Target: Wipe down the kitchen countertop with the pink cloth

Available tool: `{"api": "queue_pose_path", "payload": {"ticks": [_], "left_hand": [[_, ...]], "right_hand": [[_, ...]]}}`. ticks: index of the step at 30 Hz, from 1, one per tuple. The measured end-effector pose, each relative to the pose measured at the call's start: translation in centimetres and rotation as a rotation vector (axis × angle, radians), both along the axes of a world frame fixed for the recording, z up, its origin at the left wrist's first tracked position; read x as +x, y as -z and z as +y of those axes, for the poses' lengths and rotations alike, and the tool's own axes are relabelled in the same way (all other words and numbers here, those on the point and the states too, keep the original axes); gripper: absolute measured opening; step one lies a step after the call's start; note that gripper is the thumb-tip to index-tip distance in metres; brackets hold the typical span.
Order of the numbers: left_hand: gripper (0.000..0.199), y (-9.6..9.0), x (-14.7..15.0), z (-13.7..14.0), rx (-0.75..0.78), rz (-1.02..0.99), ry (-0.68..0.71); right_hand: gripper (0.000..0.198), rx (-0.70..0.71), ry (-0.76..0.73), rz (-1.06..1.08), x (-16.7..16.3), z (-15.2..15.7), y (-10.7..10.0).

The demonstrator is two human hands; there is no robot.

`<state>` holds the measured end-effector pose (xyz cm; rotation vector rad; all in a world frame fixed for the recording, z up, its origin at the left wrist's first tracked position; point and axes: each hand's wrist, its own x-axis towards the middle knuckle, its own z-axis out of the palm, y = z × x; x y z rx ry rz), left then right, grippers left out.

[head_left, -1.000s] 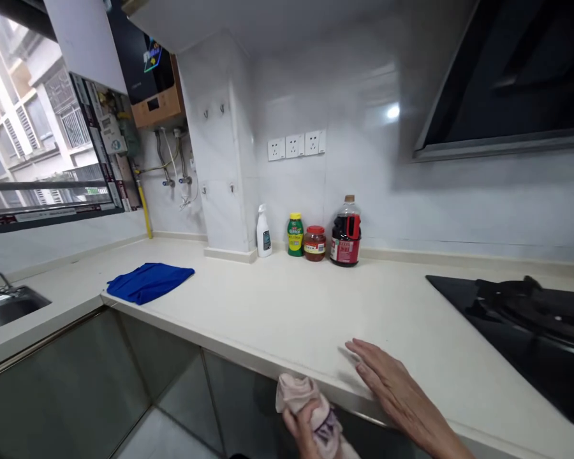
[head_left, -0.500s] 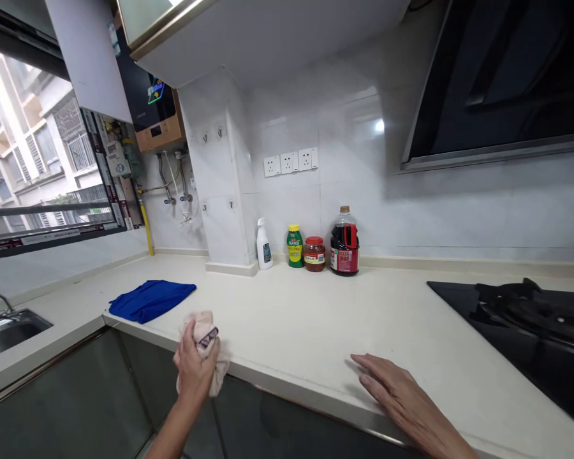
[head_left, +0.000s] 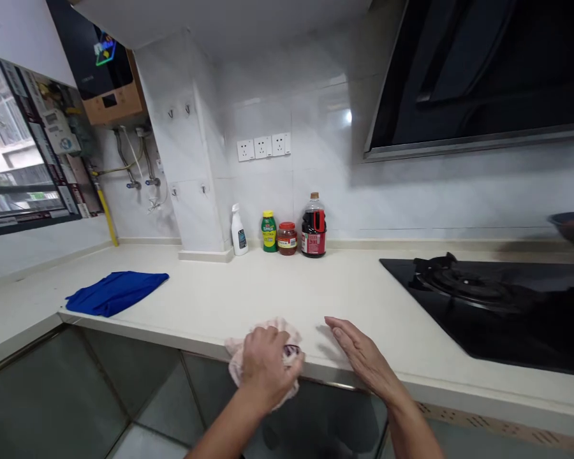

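My left hand (head_left: 268,364) is closed round a crumpled pale pink cloth (head_left: 236,349) at the front edge of the white countertop (head_left: 210,293). Part of the cloth hangs down over the edge, and a dark purple patch shows between thumb and fingers. To the right, my right hand (head_left: 361,357) is held over the counter near its edge, fingers stretched out and together, with nothing in it. A blue cloth (head_left: 117,292) lies spread on the counter at the left corner.
Against the wall stand a white spray bottle (head_left: 239,231), a green bottle with a yellow cap (head_left: 269,232), a red-lidded jar (head_left: 287,239) and a large bottle of dark liquid (head_left: 314,228). A black gas hob (head_left: 488,319) is on the right, below a range hood (head_left: 478,76).
My left hand has moved right along the counter edge with the pink cloth, closer to my right hand. The view has turned to the right, bringing more of the hob into sight.
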<state>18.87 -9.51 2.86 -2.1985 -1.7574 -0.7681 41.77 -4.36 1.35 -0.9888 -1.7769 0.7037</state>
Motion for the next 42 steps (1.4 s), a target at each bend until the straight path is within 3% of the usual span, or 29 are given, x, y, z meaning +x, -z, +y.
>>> {"api": "queue_pose_path", "payload": {"ticks": [4,9,11,13,17,22,26,30,32,34,36,38,42], "left_hand": [[0.037,1.2,6.5,-0.2,0.007,0.008,0.134],[0.059,1.8,11.4,-0.1,-0.055,-0.009,0.295],[0.064,2.0,12.3,-0.1,-0.086,-0.019,0.322],[0.064,2.0,12.3,-0.1,-0.113,-0.059,0.356],[0.059,1.7,9.1,0.3,-0.124,-0.198,0.451],[0.083,0.5,0.4,1.2,-0.252,-0.25,0.47],[0.035,-1.5,-5.9,3.0,-0.162,-0.33,0.398],[0.037,-2.6,-9.3,5.9,0.016,-0.431,0.27],[0.042,-2.4,-10.3,7.3,0.001,-0.48,0.189],[0.049,-1.9,-11.1,8.2,-0.065,-0.518,0.103],[0.055,-1.6,-11.6,8.7,-0.107,-0.499,0.035],[0.057,-1.5,-11.7,8.7,-0.134,-0.405,0.0],[0.054,-1.5,-11.3,8.5,-0.211,-0.201,-0.021]], "right_hand": [[0.044,0.122,0.249,0.25,0.6,-2.2,1.2],[0.039,0.032,0.486,0.527,1.5,-7.2,4.9],[0.04,0.043,0.515,0.517,1.2,-8.4,5.9],[0.042,0.095,0.481,0.363,0.6,-8.6,6.4],[0.054,0.348,0.327,-0.082,-1.0,-7.1,6.9],[0.082,0.569,0.351,-0.474,-3.0,-5.2,6.8],[0.106,0.542,0.372,-0.635,-7.8,-4.9,5.4],[0.108,0.483,0.334,-0.684,-14.8,-4.0,3.4],[0.103,0.518,0.338,-0.687,-17.4,-3.2,2.8],[0.081,0.573,0.347,-0.697,-18.7,-2.3,2.6],[0.049,0.629,0.352,-0.708,-18.2,-1.8,2.6],[0.03,0.671,0.358,-0.705,-16.1,-1.7,2.8],[0.032,0.703,0.418,-0.639,-8.0,-2.8,3.4]]}}
